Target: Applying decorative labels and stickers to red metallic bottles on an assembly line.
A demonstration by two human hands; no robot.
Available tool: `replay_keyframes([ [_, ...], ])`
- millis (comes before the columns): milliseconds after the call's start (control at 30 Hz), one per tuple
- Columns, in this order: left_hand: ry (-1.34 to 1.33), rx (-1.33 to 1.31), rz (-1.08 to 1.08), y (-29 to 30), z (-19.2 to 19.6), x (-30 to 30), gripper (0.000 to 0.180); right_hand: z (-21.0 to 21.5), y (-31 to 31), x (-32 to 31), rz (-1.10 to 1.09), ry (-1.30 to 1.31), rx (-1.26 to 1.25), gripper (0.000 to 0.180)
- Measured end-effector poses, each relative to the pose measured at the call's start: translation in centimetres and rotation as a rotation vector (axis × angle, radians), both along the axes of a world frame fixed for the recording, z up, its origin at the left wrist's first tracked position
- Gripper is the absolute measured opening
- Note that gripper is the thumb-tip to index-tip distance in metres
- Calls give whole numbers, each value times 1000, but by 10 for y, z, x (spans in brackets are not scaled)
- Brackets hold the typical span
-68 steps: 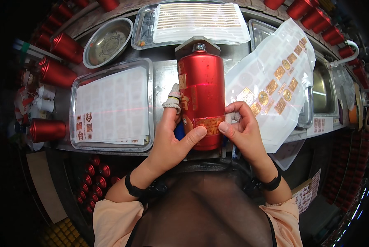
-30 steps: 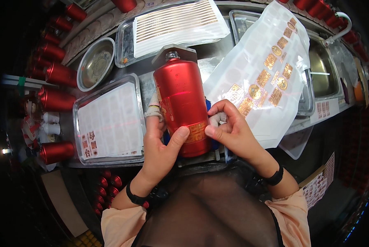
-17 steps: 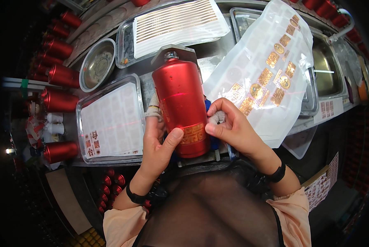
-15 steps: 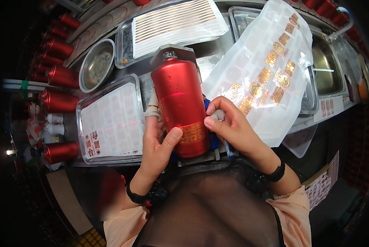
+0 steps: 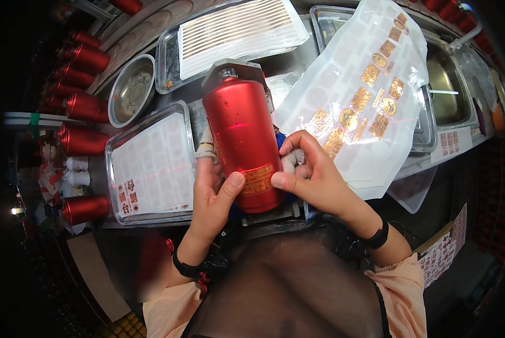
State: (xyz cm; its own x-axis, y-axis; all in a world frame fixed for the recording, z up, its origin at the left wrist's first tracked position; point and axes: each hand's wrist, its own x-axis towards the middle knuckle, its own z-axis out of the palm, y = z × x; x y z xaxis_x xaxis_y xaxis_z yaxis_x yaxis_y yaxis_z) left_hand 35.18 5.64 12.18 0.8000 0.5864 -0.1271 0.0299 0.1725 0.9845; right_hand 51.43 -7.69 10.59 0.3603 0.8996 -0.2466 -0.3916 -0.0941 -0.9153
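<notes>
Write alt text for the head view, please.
A person's left hand holds a red bottle while the right hand touches it at the gold label near its base. A tray of white sheets lies left, a gold-printed sheet right.

Smooth metallic-looking bottle [image 5: 241,129], glossy foil-patterned sheet [image 5: 354,107], shiny metal basin [image 5: 142,67]

The surface [image 5: 289,85] is brightly lit, throwing glare off the gold-patterned sheet [image 5: 360,121] at 2 o'clock and a soft sheen along the bottle [image 5: 240,121], which carries a faint red light streak. A small white light [image 5: 18,212] shines near 9 o'clock. Toward 4 o'clock it is dim; a red patch [image 5: 154,259] past 7 o'clock is blurred. Edges bend toward a black rim.
</notes>
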Motion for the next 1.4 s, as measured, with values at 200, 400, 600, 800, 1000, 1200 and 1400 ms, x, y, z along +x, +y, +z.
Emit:
replay_keyframes([
  [200, -16, -18, -4, 0, -1, -1, 76, -5, -1, -3, 4, -196, 18, 47],
  [400, -36, 11, -77, 8, -9, -7, 87, -9, 0, 1, -6, 22, 51, 40],
  [600, 3, 33, -74, 7, -4, -7, 94, -2, 3, -4, -12, -34, 9, 37],
  [800, -4, 14, -64, 7, -4, -8, 93, 0, 5, -2, 2, 2, 0, 39],
  [1000, -38, 11, -48, 6, -3, -8, 90, 1, 6, -5, 5, -120, -18, 41],
  [1200, -84, 33, -44, 5, -5, -9, 83, 10, 10, -9, -20, -64, -2, 41],
  [1400, -101, 17, -64, 7, -12, -12, 73, 8, 12, -11, -35, -3, 25, 39],
])
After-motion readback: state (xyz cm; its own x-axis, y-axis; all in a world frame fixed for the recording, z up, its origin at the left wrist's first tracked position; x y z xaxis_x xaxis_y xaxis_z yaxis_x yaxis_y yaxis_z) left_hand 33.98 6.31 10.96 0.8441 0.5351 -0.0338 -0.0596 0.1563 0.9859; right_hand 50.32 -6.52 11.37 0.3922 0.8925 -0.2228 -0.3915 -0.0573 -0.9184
